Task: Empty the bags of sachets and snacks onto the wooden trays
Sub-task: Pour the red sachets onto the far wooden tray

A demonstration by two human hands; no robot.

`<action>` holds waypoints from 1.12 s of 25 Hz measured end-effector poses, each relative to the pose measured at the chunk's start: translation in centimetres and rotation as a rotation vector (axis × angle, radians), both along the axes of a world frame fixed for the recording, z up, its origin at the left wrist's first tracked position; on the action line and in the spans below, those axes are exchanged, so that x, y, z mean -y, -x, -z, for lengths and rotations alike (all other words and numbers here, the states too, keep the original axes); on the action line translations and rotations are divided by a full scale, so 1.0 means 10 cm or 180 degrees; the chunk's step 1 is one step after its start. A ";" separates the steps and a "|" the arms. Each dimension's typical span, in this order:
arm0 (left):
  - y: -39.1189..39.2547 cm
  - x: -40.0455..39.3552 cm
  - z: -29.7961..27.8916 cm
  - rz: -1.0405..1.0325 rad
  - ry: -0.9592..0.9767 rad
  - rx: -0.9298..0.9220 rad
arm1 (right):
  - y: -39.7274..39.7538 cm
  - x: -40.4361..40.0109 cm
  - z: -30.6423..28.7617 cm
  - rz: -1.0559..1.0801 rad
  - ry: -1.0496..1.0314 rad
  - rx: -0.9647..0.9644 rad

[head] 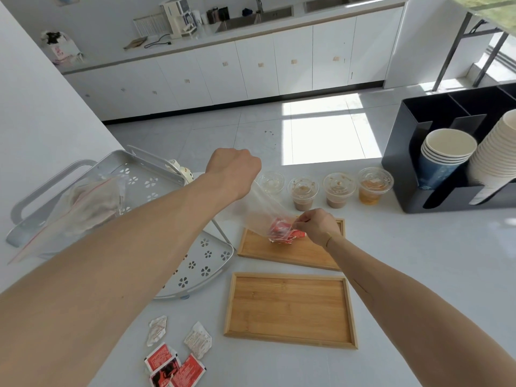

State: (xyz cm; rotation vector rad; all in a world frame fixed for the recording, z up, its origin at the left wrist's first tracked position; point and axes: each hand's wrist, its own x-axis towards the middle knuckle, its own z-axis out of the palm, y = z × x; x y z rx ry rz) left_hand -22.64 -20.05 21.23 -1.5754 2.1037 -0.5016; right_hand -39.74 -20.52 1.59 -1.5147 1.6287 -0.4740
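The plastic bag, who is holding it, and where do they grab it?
Both hands hold the plastic bag. The left hand lifts its closed end; the right hand pinches its mouth, low over the far wooden tray.

Left hand [233,171], center frame: closed in a fist, knuckles away from the camera, forearm extended from lower left. Right hand [315,226], right of center: fingers pinched together, forearm entering from lower right.
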 end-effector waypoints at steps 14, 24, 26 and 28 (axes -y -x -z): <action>0.14 -0.07 -0.24 0.0030 0.0137 0.0037 | 0.17 -0.02 -0.21 0.0161 0.0147 -0.0020; 0.09 -0.33 -0.32 -0.0265 0.0284 -0.0774 | 0.39 -0.23 -0.47 0.0320 0.0270 0.0092; -0.03 -0.49 -0.25 -0.0531 0.0295 -0.1359 | 0.46 -0.36 -0.53 0.0387 0.0353 0.0248; -0.17 -0.69 -0.14 -0.0811 0.0323 -0.2049 | 0.53 -0.53 -0.61 0.0461 0.0438 0.0599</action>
